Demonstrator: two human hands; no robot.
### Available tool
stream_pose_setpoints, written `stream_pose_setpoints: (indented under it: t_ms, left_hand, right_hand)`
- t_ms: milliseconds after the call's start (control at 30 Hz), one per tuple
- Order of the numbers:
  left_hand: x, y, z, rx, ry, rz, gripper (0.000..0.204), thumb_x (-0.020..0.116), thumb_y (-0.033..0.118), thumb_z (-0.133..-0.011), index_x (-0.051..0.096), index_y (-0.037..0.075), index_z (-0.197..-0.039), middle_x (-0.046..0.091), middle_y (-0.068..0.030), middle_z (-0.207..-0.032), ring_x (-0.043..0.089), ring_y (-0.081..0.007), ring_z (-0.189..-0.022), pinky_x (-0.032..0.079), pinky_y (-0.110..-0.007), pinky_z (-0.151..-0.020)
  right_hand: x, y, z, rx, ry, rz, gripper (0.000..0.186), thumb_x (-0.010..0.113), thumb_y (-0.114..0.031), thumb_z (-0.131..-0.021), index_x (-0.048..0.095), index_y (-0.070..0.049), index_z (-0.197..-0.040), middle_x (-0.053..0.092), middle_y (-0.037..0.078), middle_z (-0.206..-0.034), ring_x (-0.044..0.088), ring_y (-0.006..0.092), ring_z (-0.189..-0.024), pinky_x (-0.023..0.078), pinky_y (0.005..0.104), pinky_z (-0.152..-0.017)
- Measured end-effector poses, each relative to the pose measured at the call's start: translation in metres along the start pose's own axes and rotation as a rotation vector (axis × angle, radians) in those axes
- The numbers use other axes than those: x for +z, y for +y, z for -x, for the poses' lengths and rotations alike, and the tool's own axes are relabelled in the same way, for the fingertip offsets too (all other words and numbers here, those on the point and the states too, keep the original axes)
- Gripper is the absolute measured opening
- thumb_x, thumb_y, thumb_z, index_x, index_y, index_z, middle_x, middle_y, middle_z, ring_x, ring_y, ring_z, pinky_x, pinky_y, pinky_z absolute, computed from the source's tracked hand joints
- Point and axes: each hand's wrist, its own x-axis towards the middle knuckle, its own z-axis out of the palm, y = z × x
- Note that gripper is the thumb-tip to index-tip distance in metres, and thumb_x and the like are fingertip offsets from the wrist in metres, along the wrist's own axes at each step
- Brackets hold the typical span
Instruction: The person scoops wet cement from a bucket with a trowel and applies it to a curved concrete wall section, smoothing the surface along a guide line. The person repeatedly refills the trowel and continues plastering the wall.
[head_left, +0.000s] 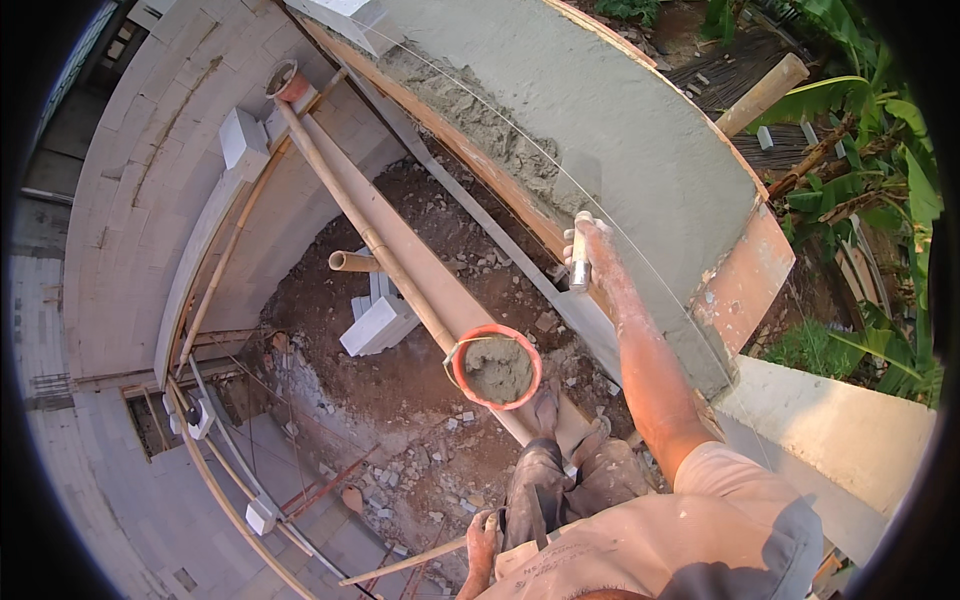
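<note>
R hand [597,250] has fingers wrapped round trowel [580,268] at wet mortar slab's [665,170] inner edge, L hand's [483,545] fingers can't tell, & mortar bucket [498,370] nr plank's [440,285] L edge cld tip if foot [546,412] knocks it

1. banana plants [922,187] with broad green leaves at the right.
2. a thick bamboo pole [765,93] jutting near them.
3. a curved, pale block wall [140,165] rising along the left side.
4. white blocks [382,326] stacked on the dirt ground [400,385], amid scattered rubble [388,478].
</note>
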Motion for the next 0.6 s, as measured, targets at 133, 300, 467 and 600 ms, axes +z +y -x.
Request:
stream_pose_setpoints:
  t_ms: [133,300,467,600]
  left_hand:
    - [0.011,0.000,-0.006,0.016,-0.068,-0.010,0.036,0.060,0.026,-0.090,0.064,-0.001,-0.114,0.067,-0.0220,-0.109,0.063,-0.0345,-0.105,0.047,-0.040,-0.092]
    - [0.004,0.014,-0.002,0.023,-0.070,-0.017,0.034,0.059,0.025,-0.091,0.065,0.000,-0.114,0.068,-0.0209,-0.108,0.064,-0.0314,-0.104,0.047,-0.038,-0.090]
    - [-0.002,0.008,0.009,0.018,0.024,-0.037,0.034,0.060,0.025,-0.091,0.065,-0.002,-0.111,0.069,-0.0205,-0.104,0.065,-0.0316,-0.100,0.048,-0.038,-0.088]
    - [0.005,-0.016,0.007,-0.014,-0.096,-0.048,0.034,0.059,0.025,-0.091,0.064,-0.003,-0.111,0.068,-0.0214,-0.103,0.065,-0.0321,-0.100,0.048,-0.039,-0.088]
  right_hand:
    - [0.018,0.015,0.008,-0.109,0.094,0.389,0.028,0.050,-0.020,-0.090,0.054,0.004,-0.104,0.062,0.014,-0.079,0.063,0.0222,-0.056,0.052,0.0374,-0.049]
    - [0.060,0.016,-0.070,-0.222,0.040,0.850,0.029,0.048,-0.015,-0.086,0.064,0.006,-0.096,0.068,0.022,-0.092,0.069,0.0349,-0.078,0.055,0.0424,-0.069]
    - [0.061,0.026,-0.051,-0.404,0.147,0.922,0.028,0.049,-0.015,-0.085,0.063,0.008,-0.091,0.068,0.021,-0.088,0.069,0.0325,-0.078,0.056,0.0404,-0.070]
    - [0.071,0.034,-0.001,-0.157,0.045,0.253,0.039,0.056,-0.019,-0.086,0.041,0.007,-0.109,0.057,0.013,-0.077,0.059,0.0187,-0.045,0.047,0.0319,-0.036]
